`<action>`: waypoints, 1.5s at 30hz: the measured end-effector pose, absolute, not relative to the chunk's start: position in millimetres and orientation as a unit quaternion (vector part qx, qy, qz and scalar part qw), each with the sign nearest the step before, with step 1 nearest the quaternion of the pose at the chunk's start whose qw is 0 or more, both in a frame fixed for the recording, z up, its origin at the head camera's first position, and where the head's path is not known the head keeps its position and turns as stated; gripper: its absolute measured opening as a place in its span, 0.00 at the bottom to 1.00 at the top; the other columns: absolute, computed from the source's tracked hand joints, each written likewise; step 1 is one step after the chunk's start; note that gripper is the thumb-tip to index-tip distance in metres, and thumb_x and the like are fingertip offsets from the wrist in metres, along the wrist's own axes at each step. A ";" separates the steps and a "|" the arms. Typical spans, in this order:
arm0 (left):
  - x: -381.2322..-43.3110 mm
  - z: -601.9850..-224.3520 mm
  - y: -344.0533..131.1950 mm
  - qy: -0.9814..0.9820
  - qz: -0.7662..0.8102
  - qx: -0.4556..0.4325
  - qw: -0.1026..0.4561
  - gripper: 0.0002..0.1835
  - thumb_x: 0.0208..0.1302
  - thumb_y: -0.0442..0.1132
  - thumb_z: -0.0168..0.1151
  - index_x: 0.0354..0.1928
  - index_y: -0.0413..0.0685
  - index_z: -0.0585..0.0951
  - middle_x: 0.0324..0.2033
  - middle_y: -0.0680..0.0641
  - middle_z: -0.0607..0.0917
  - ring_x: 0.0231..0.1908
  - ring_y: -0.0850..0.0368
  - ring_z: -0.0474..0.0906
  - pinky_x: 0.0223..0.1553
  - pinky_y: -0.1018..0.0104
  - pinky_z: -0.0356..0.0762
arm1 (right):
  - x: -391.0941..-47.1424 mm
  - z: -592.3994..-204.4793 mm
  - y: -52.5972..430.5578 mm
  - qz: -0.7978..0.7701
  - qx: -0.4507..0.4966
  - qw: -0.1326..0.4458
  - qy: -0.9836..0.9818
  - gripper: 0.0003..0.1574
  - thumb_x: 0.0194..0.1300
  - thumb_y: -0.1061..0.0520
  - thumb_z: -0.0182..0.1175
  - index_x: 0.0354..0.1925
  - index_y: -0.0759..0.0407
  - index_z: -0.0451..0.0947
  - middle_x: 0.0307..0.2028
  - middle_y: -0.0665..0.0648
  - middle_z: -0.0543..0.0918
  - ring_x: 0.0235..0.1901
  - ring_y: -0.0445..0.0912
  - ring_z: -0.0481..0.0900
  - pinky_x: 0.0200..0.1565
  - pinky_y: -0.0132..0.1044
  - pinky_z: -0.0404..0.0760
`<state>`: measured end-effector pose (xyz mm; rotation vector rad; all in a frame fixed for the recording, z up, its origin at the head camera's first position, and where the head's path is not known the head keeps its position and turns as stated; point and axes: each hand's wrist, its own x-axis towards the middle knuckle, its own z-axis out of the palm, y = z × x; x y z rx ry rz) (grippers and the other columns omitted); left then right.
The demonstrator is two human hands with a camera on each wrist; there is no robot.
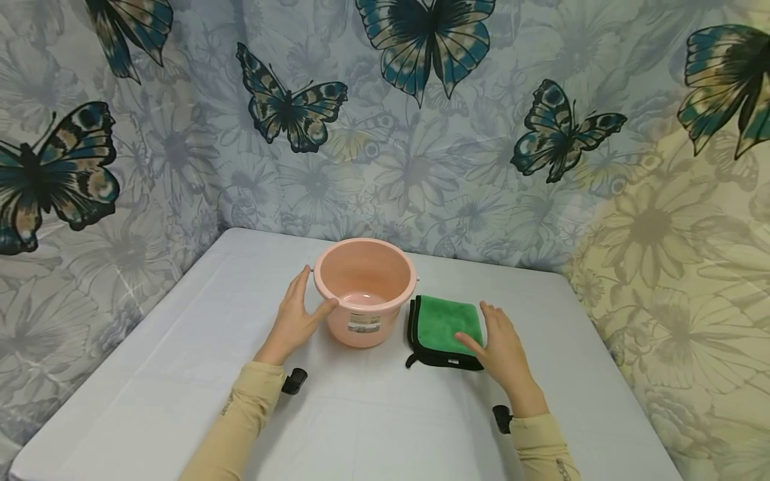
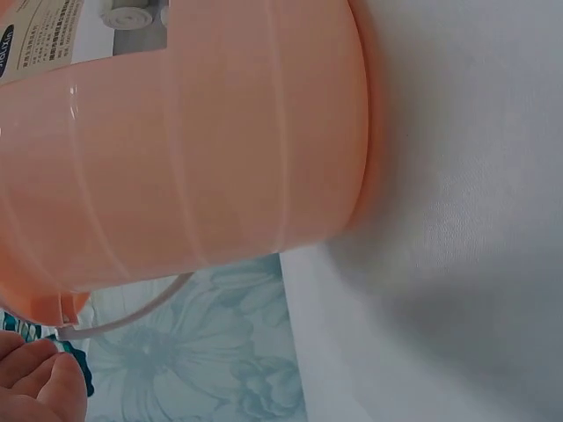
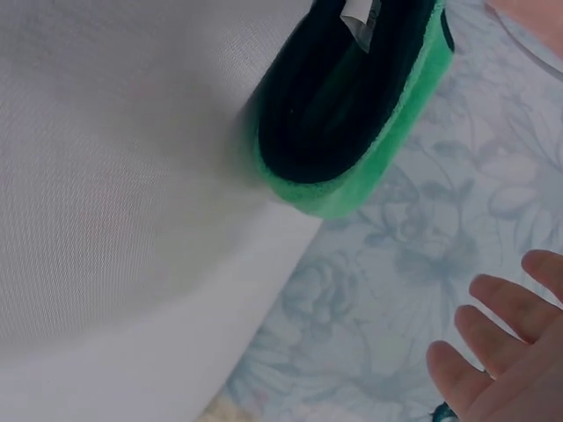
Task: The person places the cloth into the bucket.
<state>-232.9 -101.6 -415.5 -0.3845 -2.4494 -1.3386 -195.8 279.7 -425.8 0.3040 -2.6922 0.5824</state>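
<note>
A: Positions?
B: Pale-pink round plastic bucket [image 1: 361, 267] upright near mid-table; folded green plush cloth with black edging [image 1: 448, 327] lying flat just right of it.
A: Fingers?
B: Left hand [image 1: 295, 322]: extended, thumb apart, alongside the bucket's rim; contact uncertain. Right hand [image 1: 502, 344]: spread and loose, grasping nothing, at the cloth's right edge; whether the thumb touches, cannot tell.
A: Handling estimate?
B: Bucket appears hollow: probably light, fairly stiff, smooth enough to slip. Best hold: opposite sides of the rim; the thin white handle [image 2: 132, 316] would likely swing. Cloth: probably light, soft, hard to damage; pinch all layers together, or it may unfold.
A: Surface and room?
B: White table [image 1: 355, 427], faint weave and slight creases in its covering. Behind, a blue-grey floral backdrop [image 1: 415, 160] printed with large teal-and-tan butterflies [image 1: 289, 107]; yellowish towards the right.
</note>
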 end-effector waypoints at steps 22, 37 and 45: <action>-237.4 -415.0 -89.9 -0.855 -0.478 -0.137 0.147 0.54 0.57 0.62 0.60 0.72 0.45 0.41 0.70 0.40 0.42 0.69 0.47 0.38 0.65 0.48 0.45 | -213.0 -432.8 261.1 0.212 0.114 0.141 -0.960 0.58 0.53 0.34 0.63 0.66 0.70 0.55 0.61 0.75 0.61 0.62 0.69 0.54 0.58 0.65 0.56; -236.7 -415.8 -87.0 -0.858 -0.482 -0.124 0.125 0.54 0.56 0.63 0.59 0.72 0.50 0.38 0.70 0.43 0.39 0.69 0.49 0.36 0.65 0.50 0.45 | -225.5 -450.2 257.1 0.204 0.111 0.110 -0.966 0.62 0.48 0.34 0.67 0.67 0.69 0.54 0.61 0.73 0.63 0.59 0.68 0.60 0.55 0.63 0.62; -235.6 -414.9 -87.2 -0.860 -0.482 -0.118 0.118 0.55 0.57 0.63 0.59 0.72 0.49 0.36 0.70 0.44 0.38 0.69 0.50 0.36 0.66 0.51 0.44 | -229.6 -459.3 257.4 0.198 0.091 0.082 -0.972 0.65 0.47 0.30 0.65 0.68 0.67 0.53 0.61 0.73 0.62 0.60 0.67 0.58 0.56 0.63 0.60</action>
